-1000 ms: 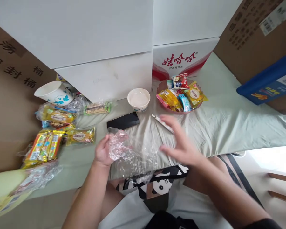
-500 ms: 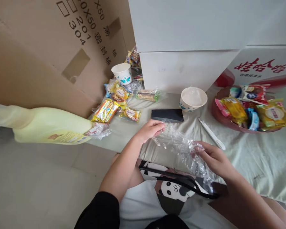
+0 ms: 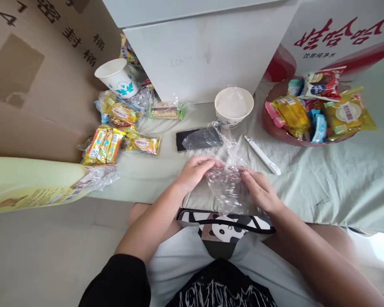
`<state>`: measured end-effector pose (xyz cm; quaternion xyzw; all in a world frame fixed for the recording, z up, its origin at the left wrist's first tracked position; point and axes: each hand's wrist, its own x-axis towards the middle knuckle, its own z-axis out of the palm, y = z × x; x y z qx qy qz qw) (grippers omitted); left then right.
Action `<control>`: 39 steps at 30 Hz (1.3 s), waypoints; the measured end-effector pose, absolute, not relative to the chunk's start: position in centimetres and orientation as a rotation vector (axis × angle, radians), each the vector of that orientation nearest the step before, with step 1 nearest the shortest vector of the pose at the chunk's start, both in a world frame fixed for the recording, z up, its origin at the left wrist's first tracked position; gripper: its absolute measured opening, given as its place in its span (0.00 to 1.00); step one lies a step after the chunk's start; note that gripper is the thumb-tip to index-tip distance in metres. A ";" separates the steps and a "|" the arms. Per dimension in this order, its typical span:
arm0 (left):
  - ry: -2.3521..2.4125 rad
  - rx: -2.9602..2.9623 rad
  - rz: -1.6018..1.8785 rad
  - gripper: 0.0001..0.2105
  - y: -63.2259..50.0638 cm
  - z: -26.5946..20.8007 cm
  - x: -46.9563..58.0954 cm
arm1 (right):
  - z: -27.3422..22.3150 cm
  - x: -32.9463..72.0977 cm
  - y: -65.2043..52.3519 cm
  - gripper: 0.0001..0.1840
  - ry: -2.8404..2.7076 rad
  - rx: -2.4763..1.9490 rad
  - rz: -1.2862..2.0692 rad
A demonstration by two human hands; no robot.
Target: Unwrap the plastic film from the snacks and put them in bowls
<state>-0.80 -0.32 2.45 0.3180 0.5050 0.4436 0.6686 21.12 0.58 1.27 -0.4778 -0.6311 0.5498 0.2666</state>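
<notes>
A crumpled clear plastic film (image 3: 227, 187) is stretched between my two hands just above the front of the cloth-covered surface. My left hand (image 3: 196, 170) pinches its left side, thumb pressed against the fingers. On the right, my right hand (image 3: 258, 187) grips the film with its fingertips. The film's upper part lies over a black phone (image 3: 185, 140). Behind my hands stands a paper bowl (image 3: 233, 104) with clear plastic in it. To the right of the film rests a white box cutter (image 3: 263, 155).
A pink bowl (image 3: 270, 128) of wrapped snacks sits at the right. Several snack packs (image 3: 142, 144) and a paper cup (image 3: 118, 79) are at the left, beside a cardboard box (image 3: 51, 111). A pale yellow bottle (image 3: 25, 179) juts in there. White boxes (image 3: 205, 59) stand behind.
My hands have come closer together, and the film between them is bunched and reaches over the phone. My right hand has moved left. The camera view has shifted.
</notes>
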 end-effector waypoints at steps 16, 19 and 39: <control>1.511 0.610 1.549 0.24 0.8 4.1 -6.7 | 1.8 21.7 2.7 0.24 -1.016 -1.322 1.271; 1.460 0.756 1.696 0.20 0.3 4.1 -6.7 | 1.9 22.1 2.4 0.07 -1.089 -1.247 1.160; 1.616 1.368 1.505 0.12 0.1 3.4 -8.7 | 2.5 24.1 3.8 0.15 -1.661 -1.264 0.651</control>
